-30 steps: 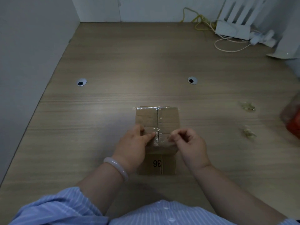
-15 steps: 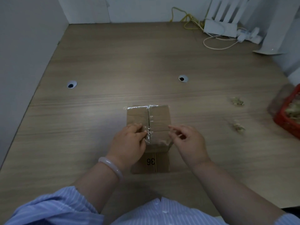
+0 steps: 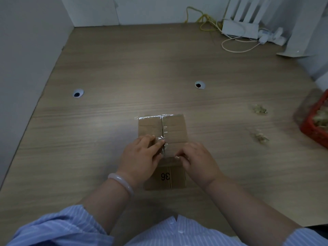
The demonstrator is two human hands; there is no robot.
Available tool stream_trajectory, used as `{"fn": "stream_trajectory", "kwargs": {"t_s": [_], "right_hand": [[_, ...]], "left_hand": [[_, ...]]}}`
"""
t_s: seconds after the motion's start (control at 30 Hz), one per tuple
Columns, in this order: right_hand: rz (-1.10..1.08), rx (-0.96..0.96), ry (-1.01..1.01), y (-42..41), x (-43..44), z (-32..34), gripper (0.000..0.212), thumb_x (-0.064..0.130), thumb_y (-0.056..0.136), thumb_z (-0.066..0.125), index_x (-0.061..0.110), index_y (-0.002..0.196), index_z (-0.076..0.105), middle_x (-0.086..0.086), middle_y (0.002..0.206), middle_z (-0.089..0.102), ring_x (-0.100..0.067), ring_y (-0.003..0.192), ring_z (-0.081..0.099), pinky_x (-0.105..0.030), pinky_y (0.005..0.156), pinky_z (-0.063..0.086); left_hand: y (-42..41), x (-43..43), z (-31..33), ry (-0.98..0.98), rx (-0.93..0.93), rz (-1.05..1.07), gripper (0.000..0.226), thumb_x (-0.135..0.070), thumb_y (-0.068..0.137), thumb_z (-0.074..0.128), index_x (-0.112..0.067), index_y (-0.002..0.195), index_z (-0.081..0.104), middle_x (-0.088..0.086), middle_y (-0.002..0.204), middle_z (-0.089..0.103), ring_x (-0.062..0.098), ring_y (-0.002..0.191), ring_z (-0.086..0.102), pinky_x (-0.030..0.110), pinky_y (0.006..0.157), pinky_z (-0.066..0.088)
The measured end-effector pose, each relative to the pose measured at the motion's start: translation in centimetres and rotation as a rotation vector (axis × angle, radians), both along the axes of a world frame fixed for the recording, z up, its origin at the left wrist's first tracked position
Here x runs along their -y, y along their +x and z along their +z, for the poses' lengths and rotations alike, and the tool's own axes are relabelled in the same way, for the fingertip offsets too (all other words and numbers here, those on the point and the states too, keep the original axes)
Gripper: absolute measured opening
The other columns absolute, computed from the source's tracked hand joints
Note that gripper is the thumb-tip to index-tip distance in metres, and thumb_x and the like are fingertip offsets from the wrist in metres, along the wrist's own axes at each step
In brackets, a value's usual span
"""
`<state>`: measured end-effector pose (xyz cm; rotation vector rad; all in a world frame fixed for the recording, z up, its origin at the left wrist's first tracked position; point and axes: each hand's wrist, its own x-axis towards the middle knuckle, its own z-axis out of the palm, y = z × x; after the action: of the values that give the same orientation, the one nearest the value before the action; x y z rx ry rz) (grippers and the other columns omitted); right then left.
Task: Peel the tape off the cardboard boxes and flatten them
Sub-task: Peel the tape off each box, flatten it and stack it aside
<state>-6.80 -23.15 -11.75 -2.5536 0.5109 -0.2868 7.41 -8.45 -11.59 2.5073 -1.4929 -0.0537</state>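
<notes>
Brown cardboard box (image 3: 174, 129) on a wooden table (image 3: 142, 68), with two hands picking at its top.
It sits in the middle of the table, close to the person, with "36" (image 3: 165, 176) printed on its near side. Clear tape (image 3: 160, 141) runs down the middle seam and along the far edge. The left hand (image 3: 140, 160), with a pale bracelet (image 3: 122, 181) on its wrist, pinches a bunched-up bit of that tape at the seam. The right hand (image 3: 198, 161) has curled fingers, with the tips at the near edge of the box top; I cannot tell if they hold anything. Two little tape scraps (image 3: 260, 110) lie to the right, near a red basket (image 3: 314, 128).
</notes>
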Motion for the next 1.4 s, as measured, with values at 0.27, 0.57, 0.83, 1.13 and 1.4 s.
{"fn": "stream_trajectory", "kwargs": {"t_s": [0.27, 0.57, 0.83, 1.13, 1.4], "right_hand": [[-0.357, 0.055, 0.271, -2.1, 1.2, 1.0, 0.029, 0.003, 0.075, 0.071, 0.022, 0.096, 0.063, 0.007, 0.074, 0.056, -0.007, 0.071, 0.053, -0.003, 0.065, 0.034], [-0.319, -0.044, 0.038, -0.8, 1.4, 0.6, 0.01, 0.006, 0.073, 0.068, 0.012, 0.08, 0.069, -0.007, 0.089, 0.058, -0.024, 0.086, 0.057, -0.028, 0.073, 0.043], [-0.31, 0.071, 0.141, -1.6, 0.0, 0.5, 0.025, 0.014, 0.076, 0.057, 0.009, 0.092, 0.075, -0.007, 0.085, 0.064, -0.018, 0.084, 0.059, -0.014, 0.081, 0.039], [-0.269, -0.028, 0.132, -1.3, 0.2, 0.3, 0.009, 0.021, 0.078, 0.074, 0.016, 0.078, 0.067, 0.001, 0.082, 0.056, -0.016, 0.083, 0.053, -0.023, 0.073, 0.038], [-0.537, 0.065, 0.473, -2.7, 1.3, -0.7, 0.018, 0.014, 0.08, 0.073, 0.022, 0.071, 0.059, 0.001, 0.074, 0.068, -0.015, 0.075, 0.066, -0.034, 0.074, 0.054]], "left_hand": [[-0.1, 0.2, -0.2, -0.011, 0.011, 0.023, 0.041, -0.043, 0.075, 0.061, -0.029, 0.113, 0.069, 0.001, 0.108, 0.064, 0.025, 0.095, 0.062, 0.034, 0.078, 0.055], [0.0, 0.4, -0.2, -0.003, 0.04, 0.006, 0.042, -0.041, 0.074, 0.062, -0.027, 0.112, 0.071, 0.004, 0.108, 0.065, 0.027, 0.094, 0.063, 0.034, 0.081, 0.053], [-0.1, 0.1, -0.6, -0.02, 0.027, 0.008, 0.046, -0.032, 0.069, 0.082, -0.025, 0.113, 0.07, 0.006, 0.111, 0.064, 0.028, 0.098, 0.063, 0.037, 0.083, 0.054], [-0.6, 0.1, -0.5, -0.047, 0.013, 0.066, 0.051, -0.054, 0.079, 0.045, -0.027, 0.118, 0.067, 0.004, 0.118, 0.062, 0.025, 0.106, 0.058, 0.035, 0.092, 0.049], [-0.4, 0.0, -1.0, -0.067, 0.008, 0.047, 0.047, -0.048, 0.075, 0.061, -0.024, 0.113, 0.071, 0.006, 0.117, 0.062, 0.026, 0.105, 0.061, 0.035, 0.089, 0.05]]}}
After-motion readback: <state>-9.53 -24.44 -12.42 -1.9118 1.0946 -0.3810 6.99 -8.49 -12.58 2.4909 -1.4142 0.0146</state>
